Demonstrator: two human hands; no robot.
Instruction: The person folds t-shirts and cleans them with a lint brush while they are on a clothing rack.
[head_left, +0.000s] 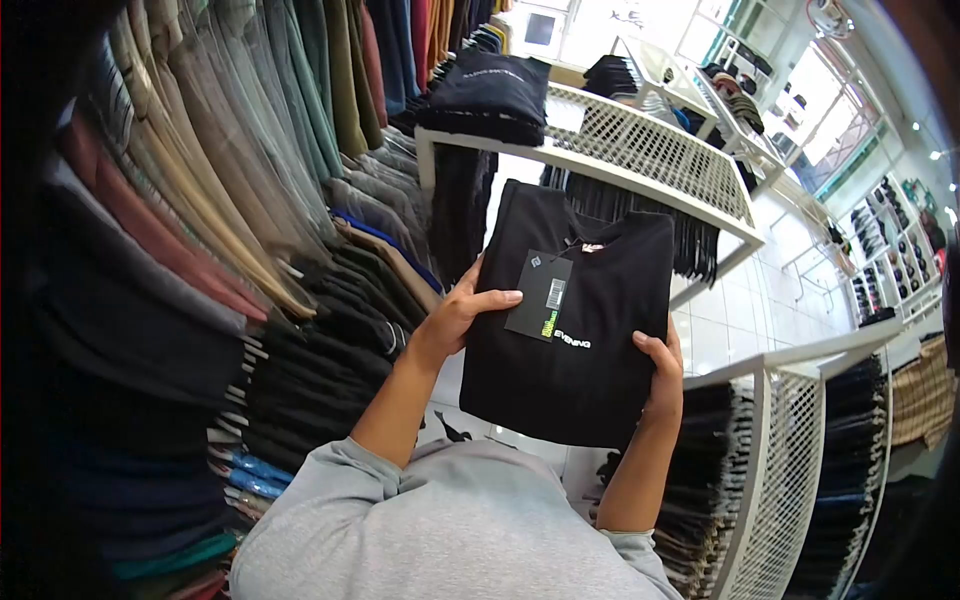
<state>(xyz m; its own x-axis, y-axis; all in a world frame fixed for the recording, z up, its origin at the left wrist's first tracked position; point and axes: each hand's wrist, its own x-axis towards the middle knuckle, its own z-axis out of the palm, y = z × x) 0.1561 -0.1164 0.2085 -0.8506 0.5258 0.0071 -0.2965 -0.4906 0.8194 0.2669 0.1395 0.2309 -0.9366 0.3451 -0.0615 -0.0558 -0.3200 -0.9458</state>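
Note:
A folded black shirt with small white lettering is held up in front of my body, its collar at the top. My left hand grips its left edge, the thumb lying over the front and touching a black hang tag that has a white barcode label. On the right edge, my right hand pinches the shirt with its thumb in front. The fingers behind the shirt are mostly hidden.
A white mesh rack stands ahead, bearing a stack of black folded garments. Hanging clothes and folded piles fill the left side. Another white rack with hanging garments is at the right.

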